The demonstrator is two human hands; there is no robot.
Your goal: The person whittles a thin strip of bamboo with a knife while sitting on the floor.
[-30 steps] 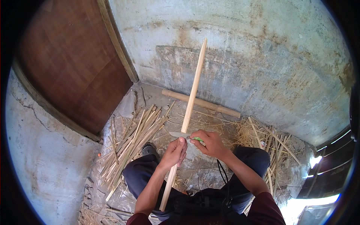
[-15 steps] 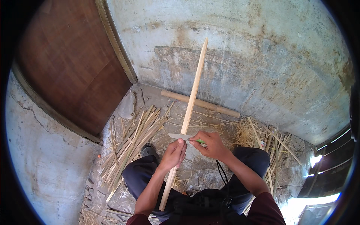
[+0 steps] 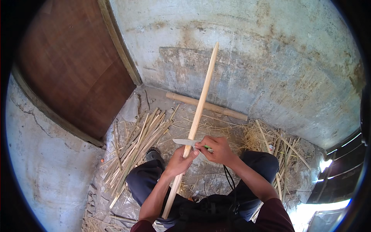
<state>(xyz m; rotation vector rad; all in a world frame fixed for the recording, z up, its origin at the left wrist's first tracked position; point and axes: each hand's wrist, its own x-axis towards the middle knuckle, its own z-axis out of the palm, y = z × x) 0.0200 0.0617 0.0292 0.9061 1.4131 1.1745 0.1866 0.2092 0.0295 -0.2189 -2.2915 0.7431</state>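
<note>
A long, pale split-bamboo strip [image 3: 203, 96] slants from between my knees up toward the wall, its far end tapering to a point. My left hand [image 3: 179, 162] is wrapped round it just below the blade, thumb lying across the strip. In my right hand [image 3: 217, 150] is a knife [image 3: 184, 142] with a green handle, mostly covered by the fingers. The blade points left and lies across the strip, close above my left hand. Whether its edge bites into the bamboo cannot be made out.
A heap of split strips [image 3: 141, 143] lies on the floor at left. By the wall rests a bamboo pole [image 3: 208, 106]. Fine shavings [image 3: 251, 137] and more strips [image 3: 286, 150] are at right. A brown door [image 3: 77, 65] stands at upper left, a plastic bag [image 3: 130, 108] near it.
My left hand has moved slightly down, and its thumb has come away from the blade onto the strip. The strip's far tip has shifted a little right and down.
</note>
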